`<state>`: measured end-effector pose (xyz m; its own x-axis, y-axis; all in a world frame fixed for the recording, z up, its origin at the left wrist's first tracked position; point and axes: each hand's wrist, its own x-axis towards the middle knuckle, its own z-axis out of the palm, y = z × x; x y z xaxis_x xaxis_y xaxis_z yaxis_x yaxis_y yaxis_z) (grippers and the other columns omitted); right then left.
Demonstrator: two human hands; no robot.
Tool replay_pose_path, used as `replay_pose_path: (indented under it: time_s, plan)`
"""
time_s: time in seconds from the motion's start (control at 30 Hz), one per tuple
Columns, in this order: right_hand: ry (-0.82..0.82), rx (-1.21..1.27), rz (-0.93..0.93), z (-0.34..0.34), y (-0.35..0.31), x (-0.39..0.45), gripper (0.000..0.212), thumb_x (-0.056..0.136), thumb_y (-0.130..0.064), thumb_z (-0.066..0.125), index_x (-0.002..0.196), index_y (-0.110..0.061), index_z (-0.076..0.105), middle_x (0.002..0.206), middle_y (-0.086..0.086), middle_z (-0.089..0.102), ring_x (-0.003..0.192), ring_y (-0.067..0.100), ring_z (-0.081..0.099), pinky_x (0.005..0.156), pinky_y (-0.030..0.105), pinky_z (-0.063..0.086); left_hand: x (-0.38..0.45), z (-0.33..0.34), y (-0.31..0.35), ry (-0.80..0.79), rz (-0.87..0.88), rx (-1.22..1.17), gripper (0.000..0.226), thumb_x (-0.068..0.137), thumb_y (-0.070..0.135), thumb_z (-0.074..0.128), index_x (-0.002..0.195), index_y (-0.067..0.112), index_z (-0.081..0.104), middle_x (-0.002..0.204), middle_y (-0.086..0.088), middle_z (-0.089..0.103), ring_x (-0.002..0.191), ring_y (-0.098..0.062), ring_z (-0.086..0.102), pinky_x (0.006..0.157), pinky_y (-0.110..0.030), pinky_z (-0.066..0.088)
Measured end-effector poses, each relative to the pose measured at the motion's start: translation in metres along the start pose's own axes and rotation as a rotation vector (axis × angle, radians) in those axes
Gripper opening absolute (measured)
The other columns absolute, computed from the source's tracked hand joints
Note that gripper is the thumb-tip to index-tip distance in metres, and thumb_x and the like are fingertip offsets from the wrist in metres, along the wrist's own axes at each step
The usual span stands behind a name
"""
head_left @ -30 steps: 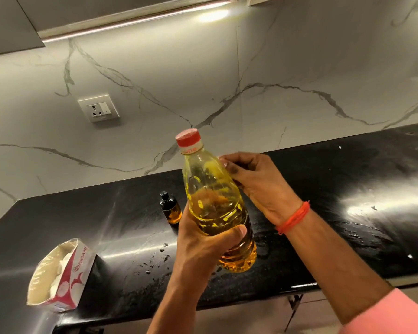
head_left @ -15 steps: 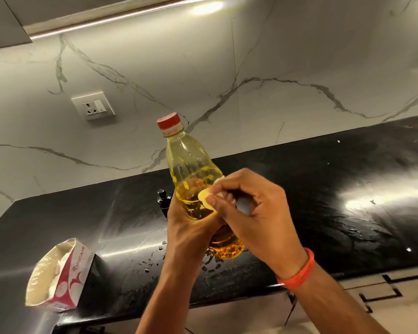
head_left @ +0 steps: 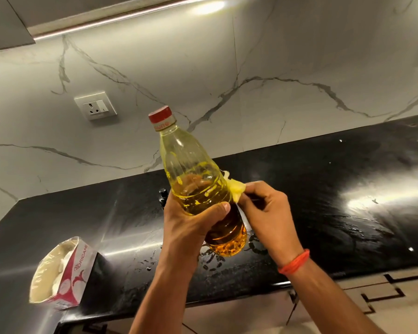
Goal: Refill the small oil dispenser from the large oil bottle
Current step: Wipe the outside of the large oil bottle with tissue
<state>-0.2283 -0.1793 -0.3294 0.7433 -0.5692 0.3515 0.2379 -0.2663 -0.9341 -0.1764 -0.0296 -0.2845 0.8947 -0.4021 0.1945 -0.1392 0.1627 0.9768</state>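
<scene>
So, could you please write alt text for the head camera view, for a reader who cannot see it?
A person's left hand holds a large oil bottle with a red cap still on, above a black countertop, while the right hand pinches a yellowish scrap at the bottle's side. A small dark dispenser peeks out behind the left hand; an open tissue box sits at left.

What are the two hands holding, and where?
Left hand grips the oil bottle round its middle. Right hand pinches a yellowish scrap at the bottle's side.

Capped oil bottle point(head_left: 198, 189) tilted, half full; dispenser point(head_left: 163, 194) behind.
</scene>
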Motion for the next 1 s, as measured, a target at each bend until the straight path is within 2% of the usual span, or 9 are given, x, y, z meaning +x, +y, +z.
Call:
replay_pose_path:
  time_s: [0.17,0.3,0.4,0.57,0.7,0.8,0.87,0.93,1.0]
  plan:
    - [0.018,-0.159,-0.199,-0.004,-0.016,-0.008,0.035,0.089,-0.007,0.070,0.122,-0.019,0.069,0.098,-0.008,0.068,0.086,0.009,0.066,0.078,0.017,0.055,-0.001,-0.002,0.000,0.003,-0.012,-0.017,0.074,0.056,0.030,0.089,0.124,0.022,0.061,0.109,-0.004,0.076,0.099,-0.022,0.075,0.076,-0.024,0.059]
    - [-0.075,-0.225,-0.324,-0.011,-0.030,-0.010,0.029,0.089,-0.007,0.072,0.117,-0.013,0.073,0.109,-0.005,0.072,0.103,0.006,0.068,0.091,0.026,0.057,-0.002,-0.004,0.002,0.012,0.002,-0.019,0.068,0.057,0.030,0.089,0.120,0.024,0.064,0.107,-0.006,0.077,0.097,-0.023,0.076,0.074,-0.024,0.059]
    - [-0.103,-0.178,-0.325,-0.015,-0.035,-0.015,0.025,0.086,-0.011,0.077,0.111,-0.010,0.076,0.107,-0.003,0.074,0.100,0.008,0.070,0.086,0.030,0.060,-0.002,-0.006,0.005,0.019,0.001,-0.008,0.065,0.054,0.032,0.089,0.115,0.028,0.065,0.102,-0.002,0.078,0.093,-0.021,0.076,0.072,-0.021,0.058]
    - [-0.026,-0.086,-0.408,-0.006,-0.053,-0.004,0.017,0.089,-0.013,0.075,0.105,-0.007,0.076,0.105,0.001,0.072,0.098,0.011,0.070,0.083,0.027,0.059,-0.005,-0.006,0.004,-0.054,-0.023,-0.012,0.075,0.055,0.026,0.090,0.124,0.021,0.061,0.108,-0.007,0.076,0.098,-0.025,0.075,0.077,-0.024,0.059]
    - [-0.067,0.024,-0.243,-0.001,-0.052,0.020,0.018,0.092,-0.012,0.072,0.110,-0.012,0.076,0.107,-0.003,0.075,0.102,0.006,0.070,0.090,0.023,0.057,-0.007,-0.003,0.006,-0.058,-0.013,-0.017,0.078,0.053,0.025,0.090,0.125,0.020,0.060,0.109,-0.006,0.076,0.100,-0.024,0.075,0.075,-0.023,0.059]
    - [-0.190,0.107,-0.081,-0.002,-0.034,0.026,0.021,0.094,-0.009,0.069,0.111,-0.016,0.077,0.105,-0.005,0.078,0.103,0.007,0.072,0.095,0.029,0.057,-0.006,-0.004,0.012,-0.060,0.018,-0.022,0.073,0.056,0.024,0.089,0.124,0.018,0.063,0.109,-0.009,0.076,0.100,-0.027,0.075,0.076,-0.027,0.059]
    - [-0.219,0.119,-0.024,-0.002,-0.017,0.018,0.021,0.094,-0.007,0.068,0.111,-0.017,0.077,0.103,-0.006,0.078,0.103,0.009,0.072,0.095,0.034,0.058,-0.004,-0.007,0.016,-0.047,0.048,-0.018,0.064,0.058,0.025,0.088,0.119,0.024,0.067,0.107,-0.009,0.076,0.098,-0.028,0.075,0.077,-0.028,0.059]
    - [-0.179,0.099,0.016,-0.001,-0.003,0.003,0.021,0.092,-0.008,0.071,0.111,-0.015,0.078,0.101,-0.004,0.079,0.100,0.012,0.073,0.092,0.040,0.060,-0.001,-0.011,0.019,-0.026,0.056,-0.006,0.058,0.058,0.027,0.087,0.113,0.033,0.069,0.105,-0.006,0.077,0.097,-0.027,0.075,0.077,-0.029,0.059]
    - [-0.087,-0.005,-0.044,-0.002,0.004,-0.012,0.020,0.089,-0.011,0.074,0.109,-0.015,0.078,0.097,-0.006,0.078,0.095,0.010,0.074,0.086,0.040,0.061,0.002,-0.013,0.023,-0.005,0.048,0.005,0.059,0.057,0.030,0.086,0.112,0.035,0.068,0.104,-0.003,0.077,0.096,-0.024,0.075,0.076,-0.027,0.059]
